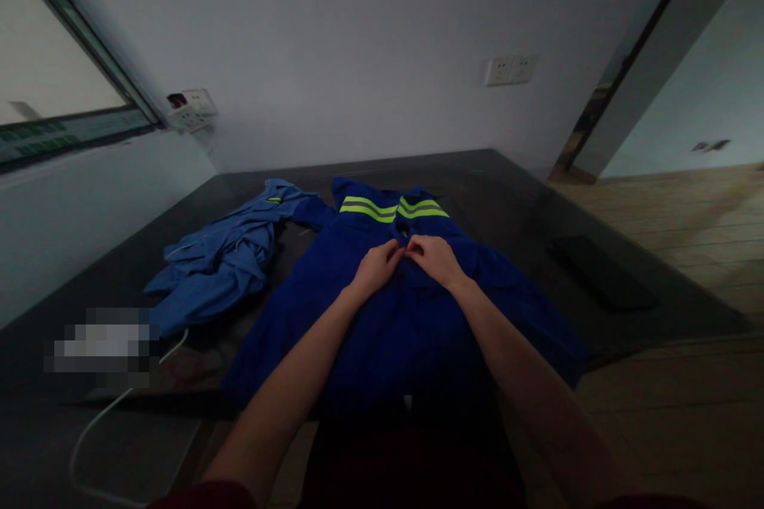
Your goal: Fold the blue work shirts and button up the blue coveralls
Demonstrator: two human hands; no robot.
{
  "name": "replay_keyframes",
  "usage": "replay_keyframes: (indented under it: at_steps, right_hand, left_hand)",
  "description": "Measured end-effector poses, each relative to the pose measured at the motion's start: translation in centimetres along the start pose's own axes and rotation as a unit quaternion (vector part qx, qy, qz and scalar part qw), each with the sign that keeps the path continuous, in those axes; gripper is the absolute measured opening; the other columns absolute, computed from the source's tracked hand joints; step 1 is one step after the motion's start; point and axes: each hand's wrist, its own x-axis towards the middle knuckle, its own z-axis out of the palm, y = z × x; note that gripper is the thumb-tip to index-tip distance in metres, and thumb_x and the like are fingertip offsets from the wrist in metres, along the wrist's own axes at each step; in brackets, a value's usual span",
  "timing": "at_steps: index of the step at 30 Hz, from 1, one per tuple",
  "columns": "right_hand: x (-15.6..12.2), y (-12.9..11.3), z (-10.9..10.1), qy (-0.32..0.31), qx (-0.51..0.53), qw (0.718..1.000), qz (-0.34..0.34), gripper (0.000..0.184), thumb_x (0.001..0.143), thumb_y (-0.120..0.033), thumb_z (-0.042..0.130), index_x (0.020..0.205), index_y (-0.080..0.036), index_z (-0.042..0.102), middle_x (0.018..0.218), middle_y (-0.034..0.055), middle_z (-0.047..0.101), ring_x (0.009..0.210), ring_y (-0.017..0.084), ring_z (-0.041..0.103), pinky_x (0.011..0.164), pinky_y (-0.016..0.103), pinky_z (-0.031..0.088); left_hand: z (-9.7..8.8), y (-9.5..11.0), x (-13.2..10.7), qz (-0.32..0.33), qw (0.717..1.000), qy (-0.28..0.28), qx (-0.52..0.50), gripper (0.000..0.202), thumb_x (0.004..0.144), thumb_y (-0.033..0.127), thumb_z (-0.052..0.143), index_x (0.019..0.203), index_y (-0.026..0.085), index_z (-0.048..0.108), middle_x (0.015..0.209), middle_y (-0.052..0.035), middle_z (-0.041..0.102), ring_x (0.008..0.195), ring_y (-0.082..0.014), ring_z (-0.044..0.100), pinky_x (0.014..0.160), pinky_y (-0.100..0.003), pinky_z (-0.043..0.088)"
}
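A dark blue work jacket (pixel 310 294) lies spread over the dark table, with a yellow-green and grey reflective band (pixel 368 211) across its far part. My left hand (pixel 377 266) is closed in a pinch at the jacket's front opening. Beside it, my right hand (pixel 437 258) pinches the same front edge, and the fingertips of both hands almost meet. Just beyond them the front parts in a small dark gap (pixel 403 230). Whether a button or other fastener sits between my fingertips is hidden.
A crumpled lighter blue garment (pixel 220 254) lies to the left on the dark table (pixel 477 183). A white cable (pixel 83 429) hangs at the lower left, near a blurred patch. A flat black object (pixel 602 274) rests at the right. Sockets (pixel 512 70) are on the wall behind.
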Motion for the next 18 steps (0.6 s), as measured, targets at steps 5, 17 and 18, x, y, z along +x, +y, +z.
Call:
replay_keyframes:
  at_steps: [5,17,18]
  right_hand:
    - [0.1,0.1,-0.3,0.013,0.098,0.995,0.021,0.008,0.076,-0.021,0.067,0.069,-0.018,0.064,0.07,0.0018,0.066,0.066,0.015,0.059,0.061,0.025,0.038]
    - [0.5,1.1,0.7,-0.037,0.419,0.886,0.195,0.026,0.067,-0.034,0.076,0.067,-0.014,0.059,0.055,0.0002,0.062,0.047,0.01,0.056,0.047,0.021,0.045]
    - [0.4,1.1,0.6,-0.05,0.419,0.884,0.202,0.024,0.068,-0.032,0.075,0.067,-0.014,0.059,0.054,0.0,0.062,0.046,0.009,0.055,0.046,0.02,0.045]
  left_hand:
    - [0.1,-0.4,0.4,0.0,0.997,0.004,-0.082,0.025,0.09,0.03,0.045,0.068,0.018,0.047,0.063,0.0043,0.046,0.063,-0.0108,0.045,0.059,-0.021,0.034]
    - [-0.2,0.0,0.2,-0.005,1.0,-0.017,-0.014,0.026,0.088,0.029,0.045,0.065,0.017,0.051,0.059,0.0043,0.047,0.057,-0.0104,0.044,0.055,-0.022,0.03]
    - [-0.2,0.0,0.1,-0.008,1.0,-0.028,-0.004,0.026,0.087,0.029,0.045,0.066,0.017,0.052,0.059,0.004,0.049,0.057,-0.0105,0.044,0.055,-0.022,0.03]
